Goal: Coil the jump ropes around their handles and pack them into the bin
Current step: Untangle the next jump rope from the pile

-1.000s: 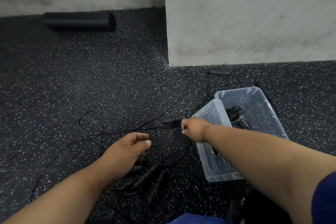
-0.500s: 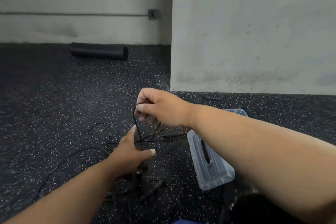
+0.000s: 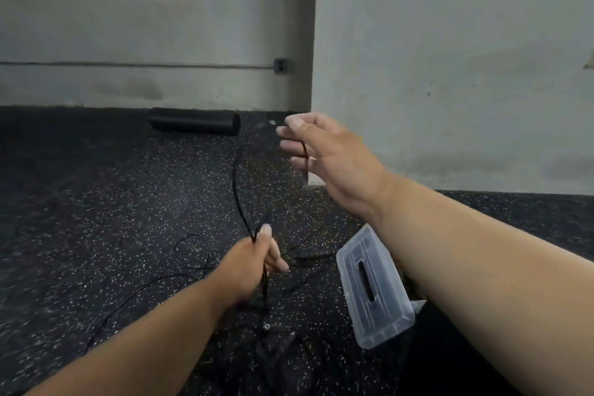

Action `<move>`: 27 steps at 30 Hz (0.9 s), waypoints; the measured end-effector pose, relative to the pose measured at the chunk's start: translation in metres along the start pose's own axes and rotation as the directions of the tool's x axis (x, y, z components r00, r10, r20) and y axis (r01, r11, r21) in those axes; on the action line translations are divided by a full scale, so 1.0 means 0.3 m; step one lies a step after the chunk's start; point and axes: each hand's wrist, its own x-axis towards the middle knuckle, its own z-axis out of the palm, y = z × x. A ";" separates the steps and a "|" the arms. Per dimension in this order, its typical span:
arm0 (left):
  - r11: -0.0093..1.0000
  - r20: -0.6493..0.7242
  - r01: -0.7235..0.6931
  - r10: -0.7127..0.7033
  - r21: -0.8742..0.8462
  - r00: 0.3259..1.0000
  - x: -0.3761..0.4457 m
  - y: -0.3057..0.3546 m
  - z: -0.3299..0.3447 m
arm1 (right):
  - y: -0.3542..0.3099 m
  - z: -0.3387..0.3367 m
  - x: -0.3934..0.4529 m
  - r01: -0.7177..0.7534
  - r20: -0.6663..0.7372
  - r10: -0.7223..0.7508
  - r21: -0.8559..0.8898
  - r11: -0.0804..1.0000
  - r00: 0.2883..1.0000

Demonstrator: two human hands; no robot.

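Jump rope cord, thin and black, runs taut through the air in the head view between my two hands, with more cord looping on the speckled floor and a ribbed handle lying near the clear plastic bin. My left hand has its fingers clenched around the cord low down. My right hand, raised higher, pinches the cord's other stretch with curled fingers; a black foam roller lies by the wall.

The floor is black with little white dots. A black roll lies by the gray wall, left of the corner.
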 end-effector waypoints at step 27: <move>0.887 0.115 -0.015 -0.042 0.462 0.992 0.078 -0.102 -0.100 | 0.262 0.076 0.037 0.002 0.274 0.137 -0.451 0.892 0.952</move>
